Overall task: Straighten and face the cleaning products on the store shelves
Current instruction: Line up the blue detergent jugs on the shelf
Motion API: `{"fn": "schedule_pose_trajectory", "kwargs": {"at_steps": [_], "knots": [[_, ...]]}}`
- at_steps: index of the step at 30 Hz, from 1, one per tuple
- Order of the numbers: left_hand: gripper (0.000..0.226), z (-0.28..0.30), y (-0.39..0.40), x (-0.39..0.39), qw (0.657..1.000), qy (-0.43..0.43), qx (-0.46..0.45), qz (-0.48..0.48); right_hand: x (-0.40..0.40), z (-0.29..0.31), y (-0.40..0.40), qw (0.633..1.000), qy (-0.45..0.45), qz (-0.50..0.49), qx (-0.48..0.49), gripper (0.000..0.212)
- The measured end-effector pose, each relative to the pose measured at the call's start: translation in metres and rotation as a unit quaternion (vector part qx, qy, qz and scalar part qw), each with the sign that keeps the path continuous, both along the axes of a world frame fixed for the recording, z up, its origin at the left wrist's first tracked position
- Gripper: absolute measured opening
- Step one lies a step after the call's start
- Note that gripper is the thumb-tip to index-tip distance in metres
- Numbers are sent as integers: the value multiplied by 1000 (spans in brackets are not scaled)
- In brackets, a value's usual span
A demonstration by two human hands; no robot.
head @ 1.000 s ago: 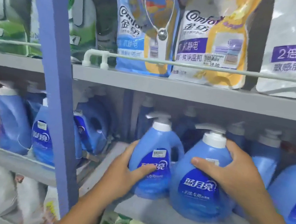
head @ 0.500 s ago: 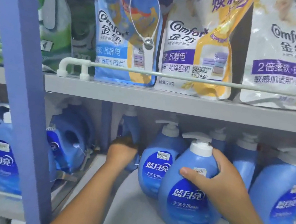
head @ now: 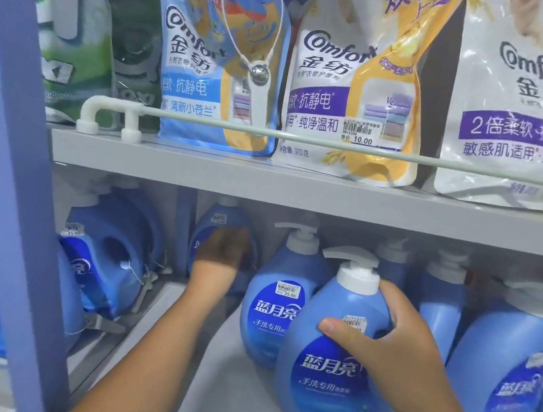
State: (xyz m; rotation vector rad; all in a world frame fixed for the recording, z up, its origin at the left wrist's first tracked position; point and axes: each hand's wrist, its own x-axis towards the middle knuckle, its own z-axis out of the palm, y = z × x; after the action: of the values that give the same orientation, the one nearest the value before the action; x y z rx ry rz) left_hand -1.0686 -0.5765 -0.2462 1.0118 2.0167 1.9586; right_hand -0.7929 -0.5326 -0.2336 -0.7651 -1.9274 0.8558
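Steadying the front pump bottle (head: 332, 362) at the shelf (head: 237, 405) edge, label outward, the right hand (head: 393, 346) curled round its shoulder; the left hand (head: 220, 254), a second earlier on its neighbour (head: 278, 314), had reached a rear bottle (head: 223, 222) behind it, its grip blurred beyond telling.

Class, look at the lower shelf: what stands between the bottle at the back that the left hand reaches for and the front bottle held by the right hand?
In the head view, one blue pump bottle, its label facing forward.
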Motion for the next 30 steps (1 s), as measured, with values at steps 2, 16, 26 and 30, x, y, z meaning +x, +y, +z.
{"fn": "schedule_pose_trajectory", "kwargs": {"at_steps": [2, 16, 26, 30], "knots": [[39, 1, -18, 16, 987, -28, -33, -153, 0, -2, 1, 1000, 6, 0, 2, 73], [55, -17, -68, -26, 992, 20, -38, -123, -41, -3, -2, 993, -20, 115, -20, 87], [29, -26, -59, -45, 1000, 16, -12, -11, -61, -18, -1, 979, 29, 170, -111, 82], [35, -31, -56, -45, 995, 52, -81, 37, -74, -18, -3, 977, 31, 174, -116, 69]]}}
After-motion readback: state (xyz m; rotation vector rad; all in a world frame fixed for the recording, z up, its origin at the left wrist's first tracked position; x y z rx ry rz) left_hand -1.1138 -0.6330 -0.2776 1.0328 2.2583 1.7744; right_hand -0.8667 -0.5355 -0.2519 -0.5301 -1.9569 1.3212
